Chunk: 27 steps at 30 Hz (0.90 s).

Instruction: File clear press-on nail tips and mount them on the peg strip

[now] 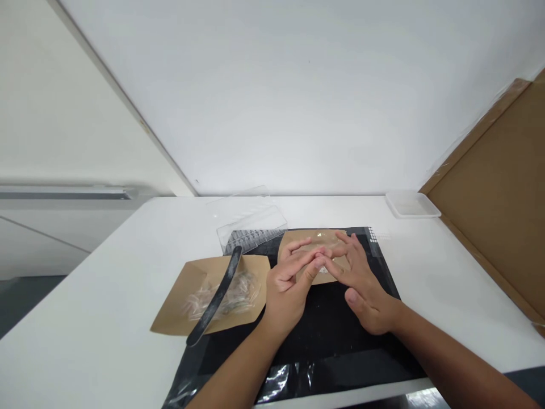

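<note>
Over the black mat (327,324), my two hands meet at the fingertips. My left hand (292,281) has its thumb and index finger pressed together at the tips, against a fingertip of the other hand; whatever they hold, if anything, is too small to make out. My right hand (361,284) has its fingers spread and its thumb apart, with nothing visible in it. Behind them lies a brown paper tray (286,241) with clear plastic in it, partly hidden by the hands. Left of my hands, another brown paper tray (174,301) holds clear plastic pieces (238,295).
A dark curved strip (217,298) lies across the left tray. Clear plastic boxes (255,227) stand behind it. At the back right of the white table (123,284) sits a shallow translucent container (412,204), beside a large cardboard box (498,193).
</note>
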Tool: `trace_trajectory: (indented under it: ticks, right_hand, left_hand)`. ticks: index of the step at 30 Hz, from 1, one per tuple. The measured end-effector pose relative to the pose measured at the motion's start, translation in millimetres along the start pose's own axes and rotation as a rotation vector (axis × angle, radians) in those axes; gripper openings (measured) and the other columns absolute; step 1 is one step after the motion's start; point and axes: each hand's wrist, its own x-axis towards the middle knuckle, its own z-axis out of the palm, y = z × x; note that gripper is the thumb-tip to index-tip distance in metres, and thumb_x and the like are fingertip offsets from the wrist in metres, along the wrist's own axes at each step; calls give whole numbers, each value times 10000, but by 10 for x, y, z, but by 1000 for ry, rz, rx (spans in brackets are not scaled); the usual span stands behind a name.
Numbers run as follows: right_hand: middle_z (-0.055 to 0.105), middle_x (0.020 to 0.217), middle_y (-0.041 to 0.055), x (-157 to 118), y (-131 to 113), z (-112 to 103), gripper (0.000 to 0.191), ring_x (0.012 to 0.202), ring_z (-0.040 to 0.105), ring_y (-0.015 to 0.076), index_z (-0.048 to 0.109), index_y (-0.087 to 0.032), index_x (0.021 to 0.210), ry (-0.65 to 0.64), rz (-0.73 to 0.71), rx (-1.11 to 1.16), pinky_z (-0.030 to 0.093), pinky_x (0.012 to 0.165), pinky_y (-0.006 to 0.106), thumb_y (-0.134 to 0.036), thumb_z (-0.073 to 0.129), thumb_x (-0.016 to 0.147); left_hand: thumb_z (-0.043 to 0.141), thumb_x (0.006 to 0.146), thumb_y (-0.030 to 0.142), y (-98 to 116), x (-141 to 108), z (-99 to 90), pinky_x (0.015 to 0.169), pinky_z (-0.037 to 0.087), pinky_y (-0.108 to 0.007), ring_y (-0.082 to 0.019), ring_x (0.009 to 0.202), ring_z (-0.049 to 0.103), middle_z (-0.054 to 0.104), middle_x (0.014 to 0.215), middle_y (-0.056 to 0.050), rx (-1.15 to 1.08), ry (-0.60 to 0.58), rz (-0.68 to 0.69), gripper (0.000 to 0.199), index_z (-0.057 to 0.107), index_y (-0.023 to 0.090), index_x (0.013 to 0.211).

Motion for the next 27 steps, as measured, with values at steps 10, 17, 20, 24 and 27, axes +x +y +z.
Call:
trace_trajectory:
  ticks: [10, 17, 20, 24, 27]
  right_hand:
    - [224, 1706, 76, -32, -8, 217, 725, 1631, 73, 450, 156, -411, 1695, 146, -19, -479, 4, 1275, 752, -623, 408, 1050]
    - [206, 1769, 73, 0, -14, 217, 799, 1644, 58, 437, 222, -386, 1683, 74, 8, -539, 3, 1272, 767, -571, 591, 999]
    - [264, 1757, 77, 14, -25, 217, 795, 1644, 65, 440, 263, -354, 1676, 39, 22, -535, -12, 1269, 775, -525, 623, 989]
    - [280, 1751, 95, 8, -20, 230, 804, 1646, 2, 445, 273, -281, 1682, 8, 24, -546, -41, 1263, 779, -471, 625, 985]
    - [300, 1744, 79, -2, -1, 240, 813, 1645, -6, 448, 292, -292, 1677, 14, 25, -530, -57, 1260, 782, -477, 646, 969]
  left_hand:
    - [749, 944, 453, 161, -39, 74, 1190, 512, -481, -297, 1314, 688, 799, 1226, -79, -139, -81, -335, 318, 835, 239, 1164]
    - [810, 889, 437, 95, -39, 83, 1090, 587, -450, -288, 1184, 754, 811, 1187, -86, -166, 57, -427, 302, 846, 248, 1121]
    - [839, 852, 441, 101, -39, 93, 892, 660, -367, -264, 1039, 789, 807, 1197, -90, -160, 108, -468, 304, 853, 254, 1091]
    - [873, 808, 439, 93, -27, 88, 638, 628, -265, -215, 842, 781, 815, 1174, -83, -115, 138, -501, 306, 863, 247, 1047]
    - [888, 788, 443, 72, -30, 75, 633, 638, -276, -227, 835, 789, 826, 1139, -77, -65, 169, -498, 315, 866, 243, 1031]
